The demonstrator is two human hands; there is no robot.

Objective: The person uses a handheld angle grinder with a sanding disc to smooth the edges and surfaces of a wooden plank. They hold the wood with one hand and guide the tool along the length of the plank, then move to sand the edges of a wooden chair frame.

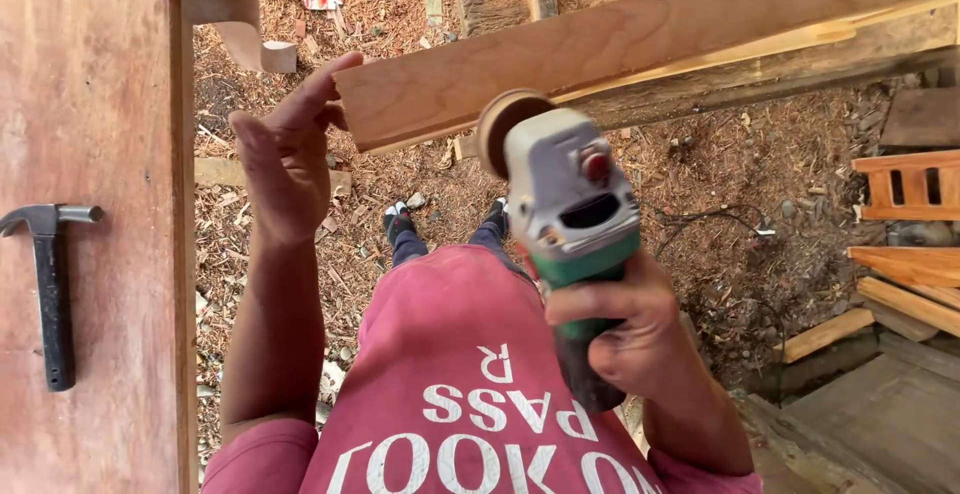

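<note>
My right hand grips the green handle of a grey angle grinder. Its brown sanding disc sits just below the near end of a long wooden plank that runs up to the right. My left hand is raised with fingers spread, holding nothing, its fingertips close to the plank's end. Below are my red shirt and my feet on the ground.
A reddish wooden board fills the left side, with a black hammer lying on it. A curved wooden piece juts out at the top left. Wood shavings cover the ground. Planks and a slatted wooden part lie at the right.
</note>
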